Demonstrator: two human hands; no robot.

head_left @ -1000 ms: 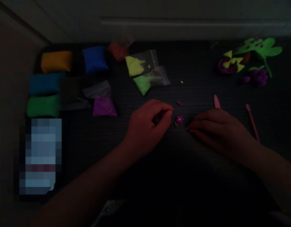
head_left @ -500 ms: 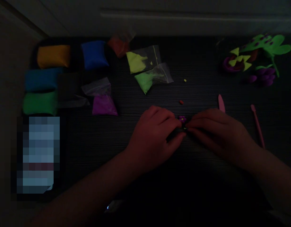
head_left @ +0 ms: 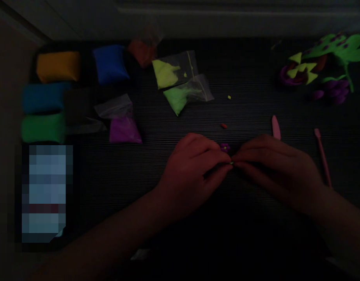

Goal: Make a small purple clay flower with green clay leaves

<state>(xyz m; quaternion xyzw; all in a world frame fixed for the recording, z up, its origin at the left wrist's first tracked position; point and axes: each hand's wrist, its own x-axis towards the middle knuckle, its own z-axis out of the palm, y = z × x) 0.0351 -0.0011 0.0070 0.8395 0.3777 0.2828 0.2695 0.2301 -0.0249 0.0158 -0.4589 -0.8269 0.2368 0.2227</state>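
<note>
My left hand and my right hand meet fingertip to fingertip low over the dark ridged table. Between their pinched tips shows a tiny bit of light green clay. Most of that bit is covered by the fingers. Just beyond my left fingertips lies a small purple clay flower with a yellow centre. A little red clay piece rests farther back, and a yellow crumb of clay lies behind it.
Several clay packets, such as the purple packet and the green packet, cover the left and back. A phone with a blurred screen lies left. Pink tools are at the right, below finished clay shapes.
My left fingertips have closed in toward the right ones, and both now pinch the light green bit. The whole view has shifted slightly.
</note>
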